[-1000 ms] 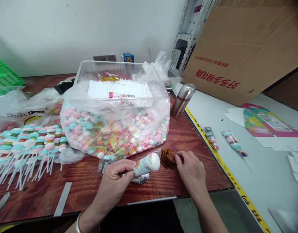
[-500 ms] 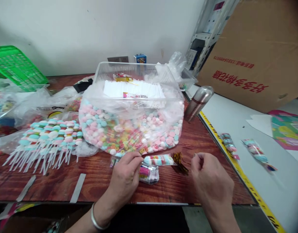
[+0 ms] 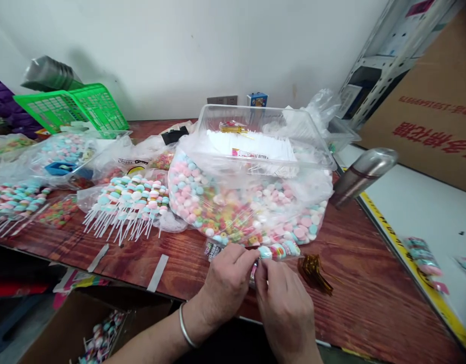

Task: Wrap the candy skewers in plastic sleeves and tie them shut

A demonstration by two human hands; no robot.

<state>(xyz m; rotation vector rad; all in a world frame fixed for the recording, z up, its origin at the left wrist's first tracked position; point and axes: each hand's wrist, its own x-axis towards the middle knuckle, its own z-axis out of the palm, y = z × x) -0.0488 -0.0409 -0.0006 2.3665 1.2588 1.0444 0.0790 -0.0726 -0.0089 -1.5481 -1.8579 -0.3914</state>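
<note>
A clear-wrapped stack of pastel marshmallows (image 3: 278, 250) lies in front of the large candy bag, its left end at my fingertips. My left hand (image 3: 229, 275), wearing a bangle (image 3: 185, 326), is closed in a pinch on that end of the wrapper. My right hand (image 3: 284, 303) has come up against it, thumb and forefinger pinched together; what they hold is hidden. Under my hands, a printed clear packet (image 3: 252, 273) is mostly covered. A bundle of gold twist ties (image 3: 315, 273) lies to the right of my right hand.
Behind stands a clear bin of white sticks (image 3: 251, 144) on a large bag of marshmallows (image 3: 233, 207). Marshmallow skewers (image 3: 132, 199) lie left. A steel flask (image 3: 365, 174) leans at right, near a wrapped candy (image 3: 424, 258). A carton (image 3: 74, 323) sits below the table edge.
My right hand has moved left from beside the gold twist ties to meet my left hand at the wrapper's end. The view has swung left, showing more skewers and the green basket.
</note>
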